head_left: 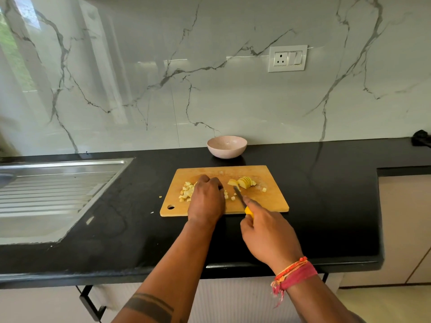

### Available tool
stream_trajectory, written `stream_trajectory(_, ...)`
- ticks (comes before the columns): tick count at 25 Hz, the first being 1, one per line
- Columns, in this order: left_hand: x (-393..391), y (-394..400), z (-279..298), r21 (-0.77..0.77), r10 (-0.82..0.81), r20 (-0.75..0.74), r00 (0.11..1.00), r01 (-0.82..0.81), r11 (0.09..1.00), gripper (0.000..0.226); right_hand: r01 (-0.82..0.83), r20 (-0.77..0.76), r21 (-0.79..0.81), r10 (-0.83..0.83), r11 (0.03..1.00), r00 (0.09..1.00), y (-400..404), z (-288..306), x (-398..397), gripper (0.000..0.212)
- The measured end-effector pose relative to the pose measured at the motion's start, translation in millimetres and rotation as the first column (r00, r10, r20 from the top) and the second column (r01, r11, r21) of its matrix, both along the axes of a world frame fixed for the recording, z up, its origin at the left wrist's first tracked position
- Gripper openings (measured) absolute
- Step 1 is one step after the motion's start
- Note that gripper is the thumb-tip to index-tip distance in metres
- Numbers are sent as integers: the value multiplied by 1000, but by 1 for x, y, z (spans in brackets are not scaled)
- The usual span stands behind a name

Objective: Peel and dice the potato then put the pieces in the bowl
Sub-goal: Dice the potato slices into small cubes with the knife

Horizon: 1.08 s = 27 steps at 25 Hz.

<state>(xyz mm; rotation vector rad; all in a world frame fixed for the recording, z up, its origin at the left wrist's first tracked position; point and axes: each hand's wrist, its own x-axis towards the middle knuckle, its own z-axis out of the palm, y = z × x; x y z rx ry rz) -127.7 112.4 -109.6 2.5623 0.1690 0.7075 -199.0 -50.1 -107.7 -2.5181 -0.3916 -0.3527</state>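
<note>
Head view: the wooden cutting board (268,199) lay on the black countertop (326,206), with the pink bowl (227,146) standing just behind it and apparently holding no pieces. The left hand (206,199) rested knuckles-up on the board with fingers curled down over some of the potato; what it gripped beneath could not be made out. A heap of diced potato (185,191) lay just left of that hand, and a fan of uncut potato slices (244,182) sat toward the board's right rear. The right hand (268,236) was closed around the yellow handle of the knife (240,195), blade angled toward the left hand and close to its fingers. Principal hazard, in my judgement: the blade stood near the curled fingers, so a slip on wet potato could nick them. Secondary: loose cubes near the board's left edge, one stray piece (160,196) already on the countertop, suggested more could scatter. The bowl stood near the board's rear edge, where a careless sweep could knock it.
</note>
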Motion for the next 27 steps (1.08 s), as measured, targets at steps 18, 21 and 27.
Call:
stream_trajectory(18,-6,17,4,-437,74,123,990,-13,900,23,-11,-106,23,13,1000,994,46,12,40,50)
stream_trajectory(21,-2,5,10,-358,23,147,989,31,933,27,-59,-140,230,93,971,986,28,10,47,47)
stream_trajectory(27,20,16,28,-807,-14,-38,999,-23,590,36,-170,-131,492,266,854,955,31,-3,61,42)
